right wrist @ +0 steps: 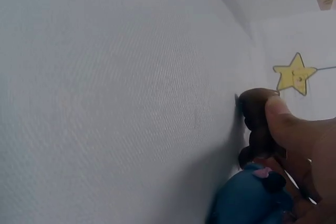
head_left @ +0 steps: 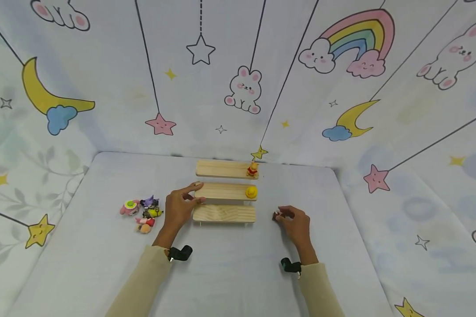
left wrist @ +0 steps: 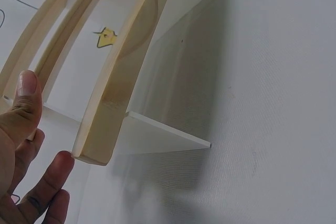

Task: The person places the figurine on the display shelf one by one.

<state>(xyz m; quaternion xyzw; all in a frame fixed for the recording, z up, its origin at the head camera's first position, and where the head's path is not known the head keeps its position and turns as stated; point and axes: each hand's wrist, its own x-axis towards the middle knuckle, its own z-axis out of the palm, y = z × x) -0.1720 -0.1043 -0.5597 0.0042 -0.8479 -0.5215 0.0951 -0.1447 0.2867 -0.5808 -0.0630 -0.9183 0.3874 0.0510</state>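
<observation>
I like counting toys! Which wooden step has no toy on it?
The nearest, lowest step is bare. The middle step carries a yellow duck, and the far step a little bear.

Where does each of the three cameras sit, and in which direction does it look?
Head: worn on the head, looks forward and down at the table; both forearms, left hand and right hand show.
Left wrist: beside the left hand, faces the wooden shelf; thumb and fingers show.
Right wrist: low over the cloth, faces the small figure pinched by the right hand; fingertips show.
Shared: the wooden shelf appears in the head and left wrist views.
</observation>
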